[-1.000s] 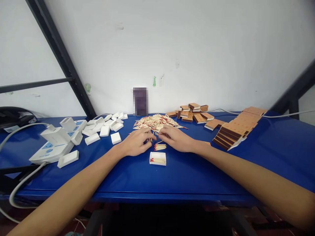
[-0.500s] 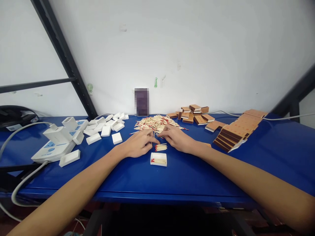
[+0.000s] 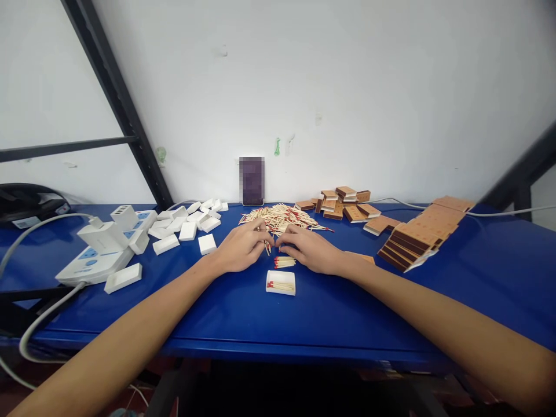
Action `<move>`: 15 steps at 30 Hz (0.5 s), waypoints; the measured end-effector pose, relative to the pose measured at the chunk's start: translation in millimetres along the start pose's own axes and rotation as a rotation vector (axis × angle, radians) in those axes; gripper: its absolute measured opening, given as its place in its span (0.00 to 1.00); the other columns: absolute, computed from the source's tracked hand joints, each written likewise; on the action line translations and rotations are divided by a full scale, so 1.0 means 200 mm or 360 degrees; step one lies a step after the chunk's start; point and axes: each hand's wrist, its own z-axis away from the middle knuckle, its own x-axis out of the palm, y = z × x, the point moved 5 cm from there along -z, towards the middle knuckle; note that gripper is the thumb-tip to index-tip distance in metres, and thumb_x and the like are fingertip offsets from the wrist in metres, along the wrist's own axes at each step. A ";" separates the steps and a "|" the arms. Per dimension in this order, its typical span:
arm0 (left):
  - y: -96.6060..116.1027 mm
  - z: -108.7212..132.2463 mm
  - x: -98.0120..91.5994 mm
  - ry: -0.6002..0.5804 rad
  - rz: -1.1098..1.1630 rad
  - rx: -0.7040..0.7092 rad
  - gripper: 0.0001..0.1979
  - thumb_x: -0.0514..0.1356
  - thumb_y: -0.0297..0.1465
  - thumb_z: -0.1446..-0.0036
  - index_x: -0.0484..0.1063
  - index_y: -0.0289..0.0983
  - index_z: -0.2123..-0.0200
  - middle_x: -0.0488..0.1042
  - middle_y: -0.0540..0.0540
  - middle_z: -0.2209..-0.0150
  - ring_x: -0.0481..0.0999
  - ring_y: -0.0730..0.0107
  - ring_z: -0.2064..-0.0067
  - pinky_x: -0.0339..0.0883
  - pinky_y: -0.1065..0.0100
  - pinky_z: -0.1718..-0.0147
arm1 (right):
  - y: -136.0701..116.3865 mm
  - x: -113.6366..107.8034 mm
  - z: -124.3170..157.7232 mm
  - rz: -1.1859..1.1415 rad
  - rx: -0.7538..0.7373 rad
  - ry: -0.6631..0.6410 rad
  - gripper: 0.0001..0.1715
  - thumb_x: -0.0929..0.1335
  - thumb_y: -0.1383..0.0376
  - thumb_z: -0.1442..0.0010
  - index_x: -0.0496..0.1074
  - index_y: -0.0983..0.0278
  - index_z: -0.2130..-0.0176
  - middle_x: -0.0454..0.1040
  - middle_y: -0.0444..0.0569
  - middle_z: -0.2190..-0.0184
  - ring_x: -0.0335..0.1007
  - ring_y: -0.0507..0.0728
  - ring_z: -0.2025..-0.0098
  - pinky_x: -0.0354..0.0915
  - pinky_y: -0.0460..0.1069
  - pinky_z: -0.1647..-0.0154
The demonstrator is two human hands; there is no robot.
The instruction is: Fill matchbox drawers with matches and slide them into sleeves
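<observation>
My left hand (image 3: 242, 248) is closed around a few red-tipped matches (image 3: 267, 249), which poke out below its fingertips. Facing it, my right hand (image 3: 313, 250) has thumb and fingers curled together, and what they pinch is too small to make out. Behind both hands spreads a loose heap of matches (image 3: 289, 216). A small neat row of matches (image 3: 285, 262) lies on the table just in front of the hands, heads to the left. Closer to me sits a white matchbox tray (image 3: 280, 275) with several matches in it.
White empty trays (image 3: 188, 231) are scattered at left, beside a power strip (image 3: 93, 263) with plugs and cables. Brown matchbox sleeves (image 3: 356, 214) lie at back right, with a long stacked row of sleeves (image 3: 428, 229) further right. A dark-screened device (image 3: 252, 181) leans against the wall.
My left hand has lifted slightly, and matches now show in its fingers. My right hand's fingers have curled in and come closer to the left hand's fingertips.
</observation>
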 end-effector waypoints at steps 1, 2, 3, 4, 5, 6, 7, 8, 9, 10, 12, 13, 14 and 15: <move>0.00 0.00 0.00 -0.0004 -0.0009 -0.0005 0.16 0.48 0.23 0.42 0.76 0.38 0.62 0.68 0.46 0.62 0.69 0.67 0.60 0.61 0.64 0.59 | 0.00 0.00 0.00 0.0002 0.0023 0.0006 0.11 0.61 0.64 0.33 0.71 0.60 0.55 0.66 0.49 0.61 0.66 0.56 0.59 0.62 0.50 0.58; 0.00 0.00 0.00 -0.0009 -0.0025 -0.0008 0.16 0.48 0.24 0.42 0.76 0.38 0.63 0.69 0.47 0.63 0.69 0.67 0.60 0.60 0.64 0.59 | 0.01 0.00 -0.01 0.0000 0.0045 0.0013 0.10 0.62 0.64 0.33 0.71 0.60 0.56 0.66 0.49 0.62 0.66 0.56 0.59 0.62 0.50 0.58; 0.01 -0.01 0.00 -0.0016 -0.0043 -0.0014 0.15 0.49 0.25 0.42 0.76 0.38 0.64 0.70 0.47 0.64 0.69 0.66 0.61 0.59 0.63 0.58 | 0.01 0.00 -0.01 -0.0002 0.0065 0.0021 0.09 0.62 0.64 0.34 0.71 0.61 0.57 0.66 0.48 0.62 0.66 0.56 0.59 0.62 0.50 0.58; 0.01 -0.01 -0.01 -0.0013 -0.0061 -0.0026 0.15 0.49 0.25 0.42 0.76 0.38 0.64 0.71 0.48 0.66 0.70 0.66 0.62 0.57 0.62 0.58 | 0.01 0.00 -0.01 -0.0005 0.0078 0.0027 0.09 0.62 0.64 0.34 0.71 0.61 0.59 0.66 0.48 0.62 0.66 0.56 0.59 0.62 0.50 0.58; 0.02 -0.01 -0.01 -0.0004 -0.0073 -0.0044 0.14 0.49 0.26 0.42 0.76 0.38 0.65 0.72 0.49 0.67 0.70 0.67 0.63 0.56 0.61 0.58 | 0.01 0.00 -0.02 -0.0008 0.0083 0.0030 0.09 0.62 0.64 0.34 0.71 0.62 0.60 0.66 0.48 0.62 0.65 0.56 0.60 0.62 0.50 0.58; 0.02 -0.01 -0.02 0.0009 -0.0075 -0.0067 0.14 0.49 0.27 0.42 0.76 0.38 0.66 0.73 0.50 0.69 0.70 0.68 0.65 0.55 0.60 0.58 | 0.00 0.00 -0.02 -0.0009 0.0083 0.0031 0.09 0.62 0.64 0.33 0.71 0.62 0.61 0.66 0.49 0.62 0.65 0.56 0.60 0.62 0.50 0.58; 0.02 -0.02 -0.02 0.0029 -0.0067 -0.0092 0.14 0.50 0.27 0.43 0.76 0.38 0.66 0.74 0.51 0.71 0.70 0.69 0.67 0.55 0.60 0.58 | 0.00 0.00 -0.02 -0.0008 0.0080 0.0028 0.09 0.62 0.64 0.33 0.70 0.62 0.61 0.66 0.49 0.62 0.65 0.56 0.60 0.61 0.50 0.59; 0.01 -0.02 -0.02 0.0060 -0.0048 -0.0112 0.13 0.50 0.27 0.44 0.76 0.38 0.67 0.74 0.51 0.73 0.69 0.70 0.70 0.55 0.60 0.58 | -0.01 0.00 -0.02 -0.0006 0.0078 0.0022 0.09 0.62 0.63 0.33 0.70 0.62 0.62 0.66 0.49 0.62 0.65 0.56 0.60 0.61 0.50 0.59; 0.01 -0.02 -0.03 0.0102 -0.0022 -0.0121 0.13 0.51 0.27 0.45 0.76 0.37 0.67 0.74 0.52 0.75 0.68 0.72 0.72 0.55 0.60 0.59 | -0.02 -0.01 -0.02 -0.0002 0.0078 0.0011 0.10 0.61 0.63 0.33 0.70 0.62 0.62 0.66 0.49 0.62 0.65 0.56 0.60 0.61 0.50 0.59; 0.01 -0.01 -0.03 0.0152 0.0005 -0.0121 0.12 0.51 0.28 0.45 0.76 0.37 0.68 0.73 0.53 0.77 0.68 0.73 0.74 0.56 0.61 0.59 | -0.03 -0.01 -0.02 0.0002 0.0080 -0.0002 0.10 0.61 0.63 0.33 0.70 0.62 0.61 0.66 0.49 0.62 0.65 0.56 0.61 0.61 0.50 0.60; 0.01 -0.01 -0.04 0.0239 0.0061 -0.0113 0.12 0.52 0.28 0.46 0.76 0.36 0.69 0.72 0.53 0.80 0.67 0.74 0.77 0.59 0.64 0.62 | -0.04 -0.01 -0.01 0.0013 0.0085 -0.0024 0.10 0.61 0.63 0.33 0.69 0.63 0.62 0.67 0.50 0.62 0.65 0.55 0.61 0.61 0.50 0.61; 0.01 -0.01 -0.04 0.0256 0.0088 -0.0112 0.12 0.52 0.28 0.46 0.76 0.36 0.69 0.72 0.53 0.80 0.67 0.74 0.77 0.60 0.66 0.64 | -0.05 -0.02 -0.01 0.0017 0.0086 -0.0034 0.10 0.61 0.63 0.33 0.69 0.63 0.62 0.67 0.50 0.62 0.65 0.55 0.62 0.60 0.49 0.62; 0.01 0.00 -0.04 0.0239 0.0118 -0.0116 0.12 0.52 0.28 0.46 0.76 0.36 0.68 0.72 0.53 0.80 0.67 0.75 0.78 0.61 0.68 0.66 | -0.05 -0.02 0.00 0.0016 0.0088 -0.0049 0.10 0.61 0.63 0.33 0.69 0.63 0.63 0.68 0.49 0.63 0.65 0.55 0.63 0.60 0.49 0.63; 0.01 0.00 -0.03 0.0191 0.0149 -0.0121 0.12 0.53 0.28 0.46 0.76 0.35 0.67 0.72 0.53 0.80 0.67 0.75 0.78 0.61 0.70 0.69 | -0.06 -0.03 0.01 0.0008 0.0088 -0.0068 0.10 0.60 0.64 0.33 0.68 0.63 0.63 0.69 0.49 0.64 0.65 0.55 0.63 0.60 0.49 0.63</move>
